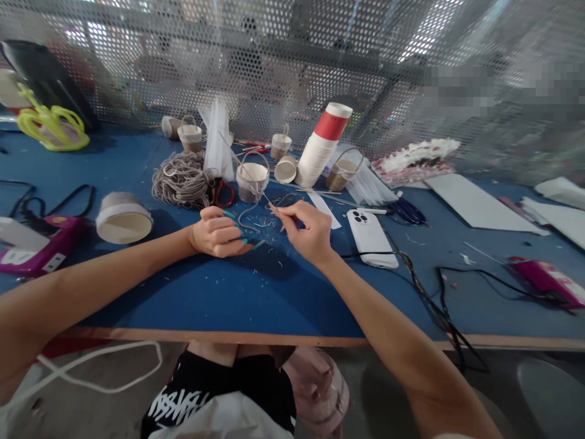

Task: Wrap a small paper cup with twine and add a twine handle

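In the middle of the blue table, my right hand (307, 227) is closed in a pinch. A thin, light strand shows at its fingertips, pointing toward a small paper cup (253, 182) with a cord-wrapped lower part and a cord handle. My left hand (220, 234) rests on the table in front of that cup. Its long-nailed fingers are curled in, and whatever they may hold is hidden. A loose cord end (249, 227) lies between the hands. Behind my left hand sits a heap of grey-brown cord (181, 180), with red-handled scissors (225, 194) beside it.
A tilted stack of paper cups (315, 158) stands behind, among several small cord-handled cups. A larger cup (124, 221) lies at left near a purple glue gun (50, 247). On the right are a white phone (371, 238), cables (418, 277) and white boards (484, 204).
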Tool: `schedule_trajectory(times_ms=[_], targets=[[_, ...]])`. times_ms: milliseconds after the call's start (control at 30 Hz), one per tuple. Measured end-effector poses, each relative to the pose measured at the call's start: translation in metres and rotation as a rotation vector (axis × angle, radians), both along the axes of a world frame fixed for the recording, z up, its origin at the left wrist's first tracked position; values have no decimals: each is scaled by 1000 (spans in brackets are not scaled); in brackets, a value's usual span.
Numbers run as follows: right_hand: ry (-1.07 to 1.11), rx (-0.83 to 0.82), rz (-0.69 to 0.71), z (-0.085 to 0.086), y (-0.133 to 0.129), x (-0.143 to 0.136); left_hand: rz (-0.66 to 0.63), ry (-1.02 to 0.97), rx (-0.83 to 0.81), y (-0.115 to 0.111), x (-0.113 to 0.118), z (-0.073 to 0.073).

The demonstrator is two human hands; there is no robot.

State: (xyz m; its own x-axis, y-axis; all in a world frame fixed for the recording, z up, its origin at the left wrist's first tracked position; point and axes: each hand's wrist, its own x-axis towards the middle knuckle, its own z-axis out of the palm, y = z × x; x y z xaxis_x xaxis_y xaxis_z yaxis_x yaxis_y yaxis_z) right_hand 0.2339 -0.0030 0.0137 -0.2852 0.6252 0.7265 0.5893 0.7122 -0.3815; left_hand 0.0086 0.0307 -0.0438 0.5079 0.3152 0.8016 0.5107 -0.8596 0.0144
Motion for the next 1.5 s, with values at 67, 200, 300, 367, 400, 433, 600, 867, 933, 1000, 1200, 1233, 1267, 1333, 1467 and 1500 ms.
schedule_trajectory(times_ms=[67, 200, 300, 367, 400, 433, 600, 867, 933, 1000, 1200, 1233, 1267, 1333, 1467, 1500], targets=[[-43, 63, 16, -2, 1, 1, -17, -88, 203, -3, 4, 4], [-141, 205, 74, -4, 4, 4, 78, -224, 370, -1, 8, 16], [-240, 246, 113, -5, 6, 4, 119, -155, 390, 4, 5, 18], [-297, 245, 141, -5, 6, 4, 184, -105, 384, 8, 2, 15], [-313, 245, 153, -5, 5, 4, 226, -78, 376, 9, 1, 13], [-320, 245, 162, -5, 5, 4, 263, -56, 374, 10, 0, 12], [-342, 242, 157, -5, 4, 3, 257, -50, 327, 11, 0, 9], [-285, 350, 75, -7, 11, 7, 270, 6, 285, 6, 8, 16], [-258, 366, 77, -7, 12, 8, 259, 9, 311, 5, 9, 17], [-236, 376, 90, -7, 13, 9, 271, -10, 344, 4, 9, 18], [-250, 364, 116, -6, 10, 7, 167, -51, 429, 3, 9, 19], [-252, 378, 127, -5, 9, 6, 163, -69, 448, 3, 9, 19], [-253, 389, 135, -5, 9, 6, 171, -82, 465, 4, 9, 19], [-254, 404, 144, -5, 9, 5, 207, -76, 452, 6, 9, 17], [-256, 435, 137, -5, 9, 4, 265, -39, 290, 9, 8, 12], [-261, 439, 135, -5, 10, 4, 275, -43, 264, 9, 8, 11]])
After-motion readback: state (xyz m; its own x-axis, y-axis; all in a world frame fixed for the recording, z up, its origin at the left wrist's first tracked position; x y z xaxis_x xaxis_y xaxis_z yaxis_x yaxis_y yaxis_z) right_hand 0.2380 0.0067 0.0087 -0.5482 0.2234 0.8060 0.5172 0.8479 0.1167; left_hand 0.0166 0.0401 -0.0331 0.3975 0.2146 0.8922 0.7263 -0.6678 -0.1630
